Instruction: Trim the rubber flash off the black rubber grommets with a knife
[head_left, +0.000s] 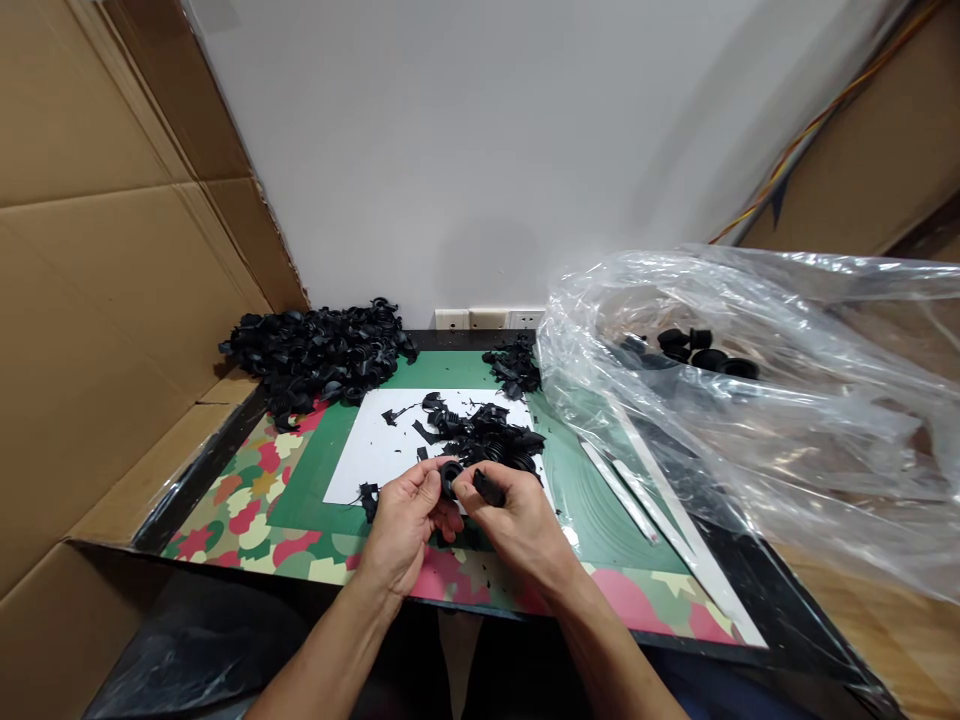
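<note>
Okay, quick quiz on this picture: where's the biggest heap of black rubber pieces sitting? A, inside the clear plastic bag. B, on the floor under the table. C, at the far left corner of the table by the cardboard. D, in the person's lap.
C: the largest pile of black pieces lies at the far left corner beside the cardboard wall, while the clear plastic bag holds only a few.

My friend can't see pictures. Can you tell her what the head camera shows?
Two bare hands, the left hand and right hand, pinch a small black rubber ring over a white sheet on a green mat. Heaps of black scraps lie behind, and a clear plastic bag sits right.
</note>
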